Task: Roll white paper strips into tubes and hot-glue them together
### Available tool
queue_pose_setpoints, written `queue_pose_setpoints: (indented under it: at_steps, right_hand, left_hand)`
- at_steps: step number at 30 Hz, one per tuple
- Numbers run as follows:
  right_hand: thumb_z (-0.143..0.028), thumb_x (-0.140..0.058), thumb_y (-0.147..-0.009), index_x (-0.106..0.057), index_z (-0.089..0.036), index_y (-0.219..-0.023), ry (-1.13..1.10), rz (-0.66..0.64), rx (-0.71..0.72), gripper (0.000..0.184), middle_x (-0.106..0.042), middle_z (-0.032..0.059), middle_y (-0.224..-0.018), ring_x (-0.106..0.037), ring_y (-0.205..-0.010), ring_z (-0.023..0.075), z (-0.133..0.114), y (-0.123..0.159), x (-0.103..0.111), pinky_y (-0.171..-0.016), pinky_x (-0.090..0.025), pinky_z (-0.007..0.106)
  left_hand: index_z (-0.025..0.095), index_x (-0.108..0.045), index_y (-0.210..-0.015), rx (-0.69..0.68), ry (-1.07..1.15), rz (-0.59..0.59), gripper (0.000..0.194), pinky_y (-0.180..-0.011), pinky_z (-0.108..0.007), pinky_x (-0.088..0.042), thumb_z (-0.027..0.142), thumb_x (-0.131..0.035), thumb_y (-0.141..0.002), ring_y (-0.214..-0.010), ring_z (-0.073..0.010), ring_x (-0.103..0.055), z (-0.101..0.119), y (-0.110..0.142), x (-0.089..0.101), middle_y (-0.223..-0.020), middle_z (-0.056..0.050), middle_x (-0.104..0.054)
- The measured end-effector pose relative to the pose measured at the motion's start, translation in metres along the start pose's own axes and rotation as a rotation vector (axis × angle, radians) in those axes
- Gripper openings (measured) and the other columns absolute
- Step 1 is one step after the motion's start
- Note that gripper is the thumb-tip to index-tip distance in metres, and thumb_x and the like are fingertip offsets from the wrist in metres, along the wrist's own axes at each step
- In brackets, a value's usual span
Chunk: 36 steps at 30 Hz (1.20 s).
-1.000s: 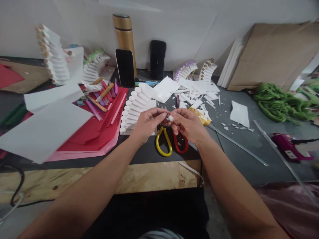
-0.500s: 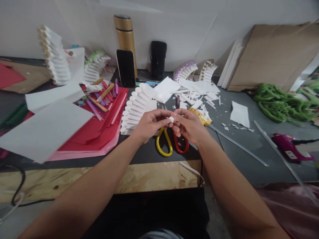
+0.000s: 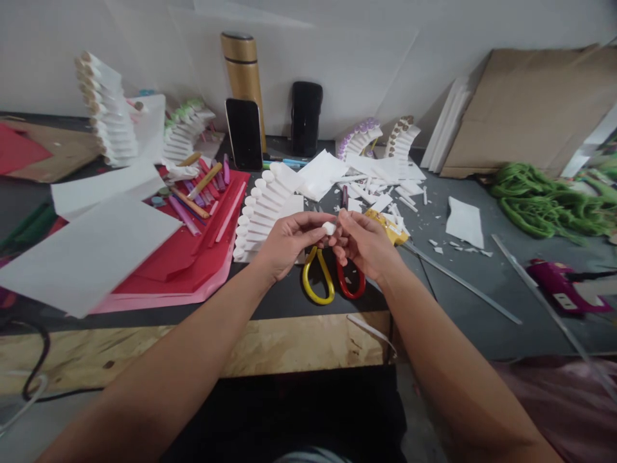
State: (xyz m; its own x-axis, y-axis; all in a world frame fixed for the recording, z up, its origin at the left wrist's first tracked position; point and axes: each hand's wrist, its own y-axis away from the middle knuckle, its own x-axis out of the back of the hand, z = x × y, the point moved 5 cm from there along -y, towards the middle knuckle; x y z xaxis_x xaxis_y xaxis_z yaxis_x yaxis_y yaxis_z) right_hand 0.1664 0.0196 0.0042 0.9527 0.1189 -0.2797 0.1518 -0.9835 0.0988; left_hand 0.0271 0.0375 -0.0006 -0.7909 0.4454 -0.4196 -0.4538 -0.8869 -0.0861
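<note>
Between the thumb and fingers of my left hand (image 3: 291, 239) is a small white piece (image 3: 330, 228), rounded at its end; it looks like paper. My right hand (image 3: 365, 241) is closed close beside it, thumb and forefinger pinched together. What that pinch holds, if anything, is hidden. Under both hands lie scissors with a yellow handle loop (image 3: 318, 278) and a red one (image 3: 351, 280); the hands hide most of the blades. Just left of them is a white fan-shaped row of paper rolls (image 3: 260, 209).
Paper scraps (image 3: 371, 186) cover the back middle, by a yellow packet (image 3: 388, 226). Red sheets (image 3: 159, 263) with white paper (image 3: 91, 251) lie left. A phone (image 3: 243, 134) leans on a gold flask (image 3: 241, 64). Rightward are a metal ruler (image 3: 467, 286), green yarn (image 3: 535, 199) and a purple tool (image 3: 562, 286).
My right thumb and forefinger have drawn slightly away from the white piece, which now shows more plainly in my left fingers. The scissors and surrounding things stay put.
</note>
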Motion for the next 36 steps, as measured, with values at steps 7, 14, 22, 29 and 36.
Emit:
queue_pose_setpoints:
  at_steps: [7,14,22,29,36]
  right_hand:
    - [-0.044,-0.082,-0.077,-0.054,-0.020,-0.077,-0.074,0.056,-0.022,0.037,-0.056,-0.0064,-0.060,-0.042,-0.043,0.0037,-0.004,0.001,0.002,-0.037,-0.031,0.016]
    - [-0.049,-0.081,-0.076,-0.047,-0.021,-0.069,-0.111,0.158,-0.029,0.045,-0.039,-0.0105,-0.052,-0.027,-0.038,0.0019,-0.007,0.000,0.012,-0.034,-0.017,0.017]
    - [-0.046,-0.073,-0.080,-0.062,-0.017,-0.062,0.972,-0.370,-0.255,0.036,-0.057,-0.0026,-0.051,-0.046,-0.044,0.0073,-0.025,0.027,0.002,-0.045,-0.032,0.022]
    - [-0.030,-0.069,-0.079,-0.066,-0.017,-0.069,1.739,-0.593,-0.271,0.016,-0.066,0.0042,-0.068,-0.053,-0.060,0.0145,-0.033,0.088,-0.011,-0.054,-0.022,0.028]
    - [-0.015,-0.060,-0.075,-0.060,-0.018,-0.067,1.653,-0.462,-0.313,0.009,-0.067,0.0034,-0.067,-0.053,-0.059,0.0143,-0.025,0.093,-0.011,-0.054,-0.026,0.027]
  left_hand:
    - [0.017,-0.079,-0.097,0.056,0.121,0.061,0.027,-0.076,-0.023,-0.053,0.021,-0.086,-0.071,-0.074,-0.0086,-0.066,-0.001,-0.001,0.006,-0.086,-0.002,-0.073]
    - [0.014,-0.078,-0.096,0.060,0.152,0.051,0.028,-0.075,-0.020,-0.053,0.022,-0.087,-0.071,-0.073,-0.0076,-0.065,-0.003,-0.003,0.007,-0.085,-0.004,-0.072]
    - [0.011,-0.077,-0.096,0.049,0.144,0.090,0.030,-0.072,-0.018,-0.052,0.023,-0.087,-0.071,-0.072,-0.0068,-0.063,-0.003,-0.005,0.008,-0.085,-0.005,-0.072]
    - [0.011,-0.076,-0.094,0.041,0.154,0.129,0.022,-0.070,-0.017,-0.051,0.016,-0.082,-0.074,-0.070,-0.0068,-0.064,0.000,-0.004,0.010,-0.081,-0.003,-0.069]
    - [0.012,-0.076,-0.095,0.044,0.201,0.117,0.020,-0.080,-0.022,-0.055,0.018,-0.080,-0.076,-0.079,-0.0126,-0.072,-0.002,-0.004,0.009,-0.082,-0.004,-0.072]
